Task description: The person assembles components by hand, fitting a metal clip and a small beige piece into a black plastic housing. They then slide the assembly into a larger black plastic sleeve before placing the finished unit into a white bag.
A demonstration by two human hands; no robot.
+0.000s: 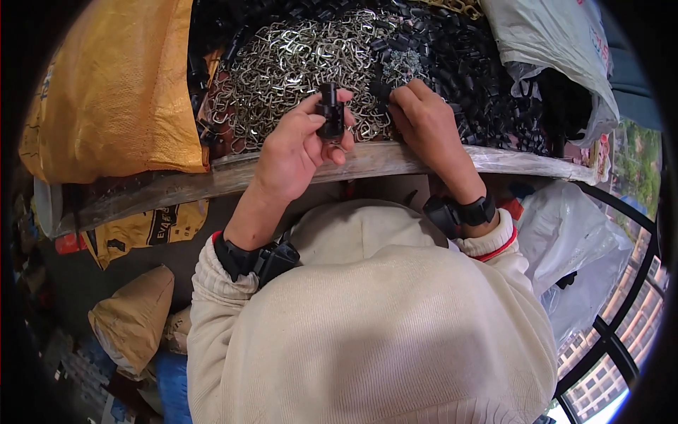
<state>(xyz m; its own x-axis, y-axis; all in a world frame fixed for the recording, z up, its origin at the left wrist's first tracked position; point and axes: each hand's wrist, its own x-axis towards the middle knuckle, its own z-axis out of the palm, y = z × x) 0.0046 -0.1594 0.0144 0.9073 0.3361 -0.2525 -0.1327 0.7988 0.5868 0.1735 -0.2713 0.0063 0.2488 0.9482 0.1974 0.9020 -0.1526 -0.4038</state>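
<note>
- Worktable: its pale, wrapped front rim (240,177) curves across the upper half of the frame; the surface behind it is mostly covered by loose parts.
- Orange sack (120,92): upper left; its outer side fades into the dark fisheye border.
- Heap of bent metal pieces (296,60): top centre, behind the left hand.
- Heap of black parts (487,99): upper right of centre, beyond the right hand; single shapes are hard to separate.
- Left hand (293,145): above the table rim, palm partly turned up, fingers curled; thumb and fingers close around one black piece.
- Right hand (427,120): right of the left hand, back uppermost, fingers bent down; fingertips are hidden, so whether it grips anything cannot be told.
- Black piece (330,113): upright in the left hand, well apart from the right; its lower part is partly covered by fingers.
- Small grey pieces (404,65): clustered just above the right hand; too small to identify.
</note>
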